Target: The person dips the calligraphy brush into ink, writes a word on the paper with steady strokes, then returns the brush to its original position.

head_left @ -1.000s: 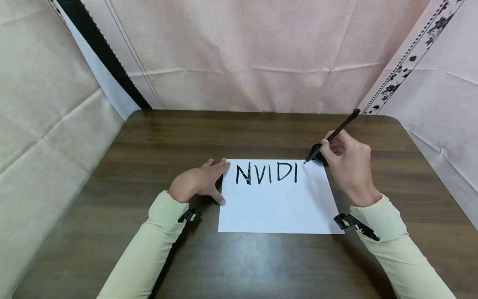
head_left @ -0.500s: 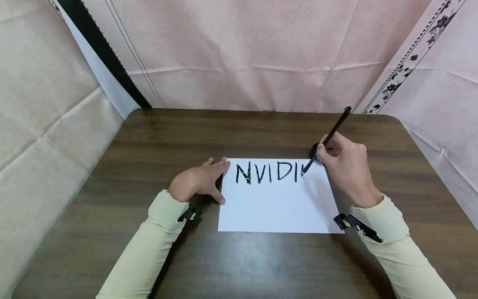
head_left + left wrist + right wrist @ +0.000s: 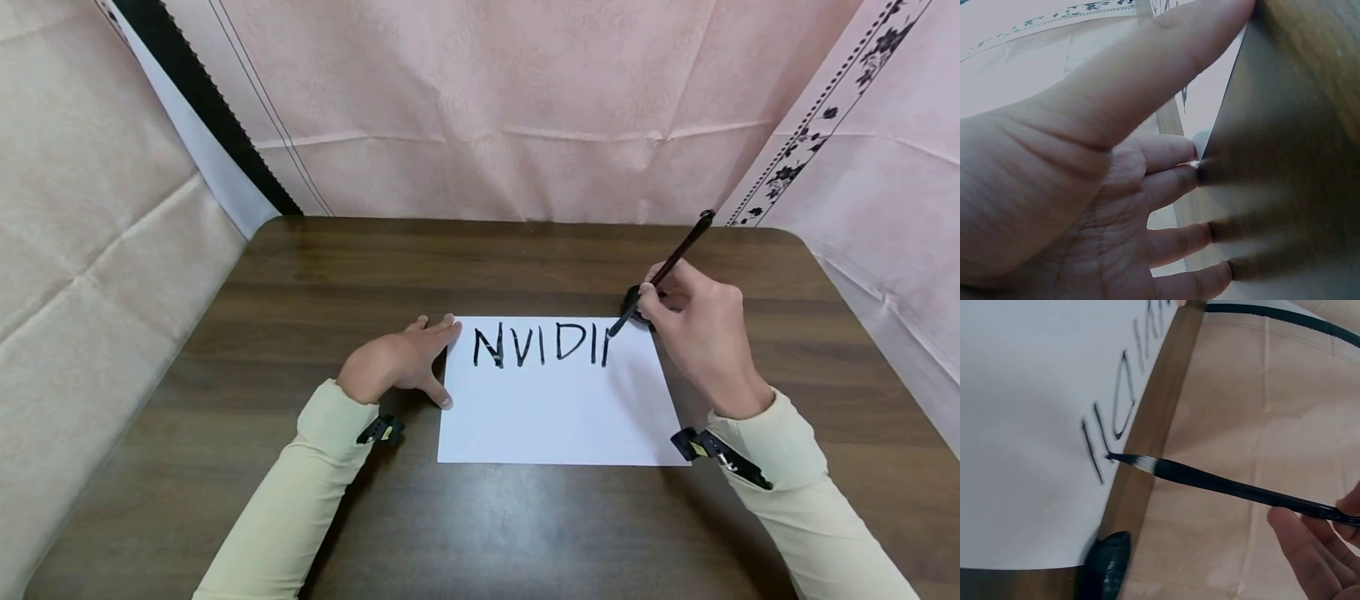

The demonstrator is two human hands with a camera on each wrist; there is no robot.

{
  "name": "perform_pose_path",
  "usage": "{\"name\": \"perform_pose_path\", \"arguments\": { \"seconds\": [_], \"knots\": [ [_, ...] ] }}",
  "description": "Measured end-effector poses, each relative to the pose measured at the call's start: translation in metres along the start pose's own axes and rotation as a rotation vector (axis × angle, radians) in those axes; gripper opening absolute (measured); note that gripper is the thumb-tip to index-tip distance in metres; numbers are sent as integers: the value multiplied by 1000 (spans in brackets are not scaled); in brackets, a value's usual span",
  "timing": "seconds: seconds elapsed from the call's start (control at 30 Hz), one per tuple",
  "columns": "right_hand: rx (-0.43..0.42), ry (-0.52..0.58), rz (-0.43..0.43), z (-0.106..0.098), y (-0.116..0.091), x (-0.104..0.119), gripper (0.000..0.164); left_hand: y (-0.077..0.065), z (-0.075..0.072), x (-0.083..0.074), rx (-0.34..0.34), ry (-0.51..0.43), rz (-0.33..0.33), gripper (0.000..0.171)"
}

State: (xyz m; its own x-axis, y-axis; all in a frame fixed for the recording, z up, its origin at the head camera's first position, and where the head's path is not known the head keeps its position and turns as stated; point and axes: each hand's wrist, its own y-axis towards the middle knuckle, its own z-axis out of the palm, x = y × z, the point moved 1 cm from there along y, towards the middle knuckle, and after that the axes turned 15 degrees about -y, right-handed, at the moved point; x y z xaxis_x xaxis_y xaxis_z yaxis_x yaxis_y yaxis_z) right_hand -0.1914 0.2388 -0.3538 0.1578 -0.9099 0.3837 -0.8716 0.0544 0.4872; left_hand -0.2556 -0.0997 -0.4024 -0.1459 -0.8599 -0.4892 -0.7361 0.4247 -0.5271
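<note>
A white sheet of paper [image 3: 555,425] lies on the wooden table, with the black letters "NVIDI" and a slightly slanted stroke [image 3: 605,350] after them. My right hand [image 3: 701,333] pinches a dark calligraphy brush [image 3: 675,254] by its handle, tilted up to the right. In the right wrist view, the brush's black tip [image 3: 1124,458] is by the upper end of a stroke; whether it touches the paper I cannot tell. With fingers spread, my left hand [image 3: 397,367] rests at the sheet's left edge, fingertips at the upper corner and thumb lower down.
A small black glossy object [image 3: 634,300] sits at the sheet's upper right corner, partly hidden by the brush and hand. The brown table [image 3: 480,533] extends around the paper. Pale cloth [image 3: 480,108] hangs behind it and at both sides.
A new slanted stroke has appeared to the right of the last "I". The brush went down with it, then back up to near its top. The left hand stays in place.
</note>
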Motion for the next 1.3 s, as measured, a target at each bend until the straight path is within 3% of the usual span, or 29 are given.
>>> {"name": "perform_pose_path", "arguments": {
  "seconds": [0.37,0.57,0.87,1.03,1.3],
  "knots": [
    [-88,38,13,10,5,-13,11,1,0,0,0,9,9,118],
    [-48,-4,36,9,4,-16,12,-1,0,-2,4,5,5,118],
    [23,-162,55,-3,2,-12,13,1,-1,-1,5,10,-5,119],
    [74,-183,57,-9,1,-8,14,3,0,0,12,19,-5,120],
    [-33,-110,39,-10,1,-3,10,3,0,-1,4,4,1,120]
  ]
}}
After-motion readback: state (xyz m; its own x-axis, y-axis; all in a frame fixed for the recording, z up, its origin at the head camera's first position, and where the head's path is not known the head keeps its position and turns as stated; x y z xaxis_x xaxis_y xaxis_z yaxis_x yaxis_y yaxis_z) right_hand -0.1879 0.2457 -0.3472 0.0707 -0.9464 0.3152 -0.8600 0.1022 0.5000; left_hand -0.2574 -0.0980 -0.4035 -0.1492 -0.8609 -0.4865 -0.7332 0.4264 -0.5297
